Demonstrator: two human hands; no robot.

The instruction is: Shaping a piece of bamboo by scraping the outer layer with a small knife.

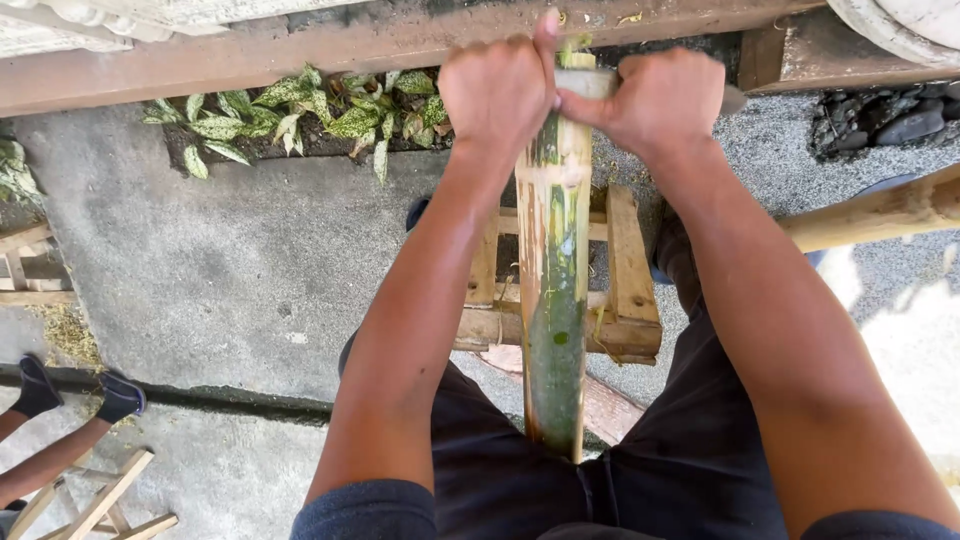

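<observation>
A person is sitting with a green bamboo pole (553, 300) running lengthwise between the knees, its near end lying against dark trousers (520, 470) and its far end reaching out toward a rusty beam (300, 50). The left hand (497, 90) is curling into a closed fist at the far end of the pole, thumb pointing upward. The right hand (660, 100) is gripping a pale handle (588, 82) that is lying crosswise over the pole's tip; a dull metal end is sticking out past the knuckles. The pole is resting over a small wooden frame (625, 290) standing on the concrete ground (250, 260). Speckled green plants (300, 115) are growing along the beam's foot. At the lower left, another person's feet in dark socks (120, 398) are showing beside more wooden slats (100, 500)
</observation>
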